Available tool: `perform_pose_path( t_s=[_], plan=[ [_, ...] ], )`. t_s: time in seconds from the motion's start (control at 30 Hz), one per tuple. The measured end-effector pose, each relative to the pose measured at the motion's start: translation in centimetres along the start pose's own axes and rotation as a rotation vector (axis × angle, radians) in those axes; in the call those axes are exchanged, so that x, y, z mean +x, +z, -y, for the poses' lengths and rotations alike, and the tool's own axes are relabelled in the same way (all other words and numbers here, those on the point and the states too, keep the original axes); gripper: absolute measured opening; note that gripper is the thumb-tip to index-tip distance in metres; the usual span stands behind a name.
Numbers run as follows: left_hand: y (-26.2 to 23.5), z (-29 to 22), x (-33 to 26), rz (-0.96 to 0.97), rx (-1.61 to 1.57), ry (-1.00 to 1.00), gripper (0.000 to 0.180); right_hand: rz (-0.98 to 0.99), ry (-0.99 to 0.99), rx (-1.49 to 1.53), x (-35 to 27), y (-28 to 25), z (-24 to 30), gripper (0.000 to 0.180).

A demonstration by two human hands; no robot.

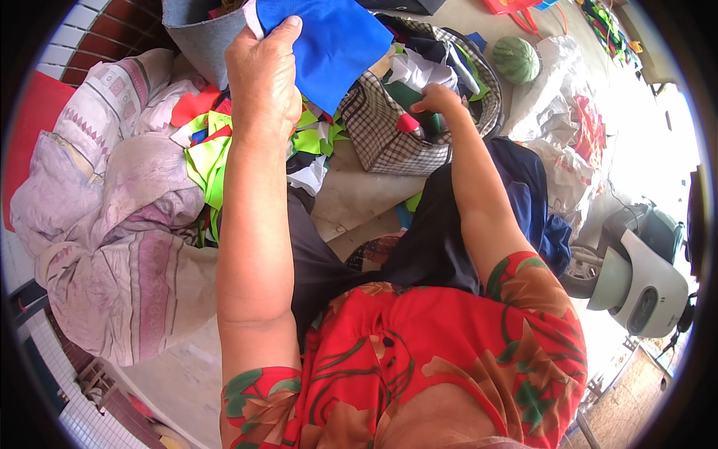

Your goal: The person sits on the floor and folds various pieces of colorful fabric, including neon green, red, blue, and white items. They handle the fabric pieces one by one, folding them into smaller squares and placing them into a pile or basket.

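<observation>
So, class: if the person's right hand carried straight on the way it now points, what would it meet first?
The right hand points into the checked bag, so it would probably first meet the dark and white cloth pieces piled inside; depth is unclear.

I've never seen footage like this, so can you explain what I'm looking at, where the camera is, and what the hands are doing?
There is no machine here: a person wears a wide fisheye camera on the head, looking down, so straight edges bend near the rim. The forearms rising from the bottom are the person's own.

The left hand is raised and grips a piece of blue cloth. The right hand reaches into a checked bag stuffed with fabric pieces; whether it grips anything there is hard to tell.

On the ground lie bright green and red scraps, a large pale patterned bundle on the left, and a watermelon beyond the bag. A scooter stands at the right.
</observation>
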State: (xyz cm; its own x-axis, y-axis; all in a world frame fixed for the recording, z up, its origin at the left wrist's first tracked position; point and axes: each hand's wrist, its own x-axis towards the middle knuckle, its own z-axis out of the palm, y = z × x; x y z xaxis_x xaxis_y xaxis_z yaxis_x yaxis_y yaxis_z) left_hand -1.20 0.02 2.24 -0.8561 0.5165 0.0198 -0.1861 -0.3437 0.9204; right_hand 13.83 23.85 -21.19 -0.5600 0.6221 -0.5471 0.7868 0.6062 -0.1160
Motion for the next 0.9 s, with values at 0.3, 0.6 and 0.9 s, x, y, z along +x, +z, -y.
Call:
perform_pose_path(
  t_s=[0.3, 0.6, 0.9],
  plan=[
    [-0.4, -0.1, 0.2, -0.030, 0.039, 0.027, 0.019, -0.251, -0.156, 0.490, -2.9, -4.4, 0.3, 0.041],
    [0.1, -0.7, -0.3, -0.013, 0.002, -0.017, 0.021, -0.324, -0.317, 1.111, -6.1, -7.0, -4.6, 0.022],
    [-0.1, -0.1, 0.0, -0.003, -0.005, 0.005, 0.022, -0.777, -0.179, 0.723, -9.8, -10.5, -3.0, 0.022]
  ],
)
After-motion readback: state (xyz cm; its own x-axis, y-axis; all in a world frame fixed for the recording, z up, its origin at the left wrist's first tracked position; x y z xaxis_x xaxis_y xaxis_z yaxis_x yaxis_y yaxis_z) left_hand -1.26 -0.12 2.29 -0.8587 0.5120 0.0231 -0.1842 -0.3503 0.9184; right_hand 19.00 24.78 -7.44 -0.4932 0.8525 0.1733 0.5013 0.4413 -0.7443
